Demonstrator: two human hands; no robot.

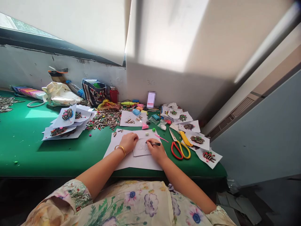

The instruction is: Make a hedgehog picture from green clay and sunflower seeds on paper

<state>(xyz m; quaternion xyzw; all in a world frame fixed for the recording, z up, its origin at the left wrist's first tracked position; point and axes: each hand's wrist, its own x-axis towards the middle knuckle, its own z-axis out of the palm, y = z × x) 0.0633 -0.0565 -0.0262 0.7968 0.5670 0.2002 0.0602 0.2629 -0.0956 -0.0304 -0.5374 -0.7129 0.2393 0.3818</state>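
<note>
My right hand is closed around a black pen, its tip on a small white card. A line drawing in dark ink shows on the card, partly covered by my right hand. My left hand, with a gold bangle at the wrist, lies at the card's left edge, its fingers resting on the paper and holding nothing. Beneath the card is a larger white sheet. A few sunflower seeds and a pale green lump of clay sit on the sheet's upper part.
Red-and-yellow-handled scissors and a yellow cutter lie right of the sheet. Cards with seed figures line the right edge; more cards are stacked left. Behind are a seed pile, blue clay and a phone.
</note>
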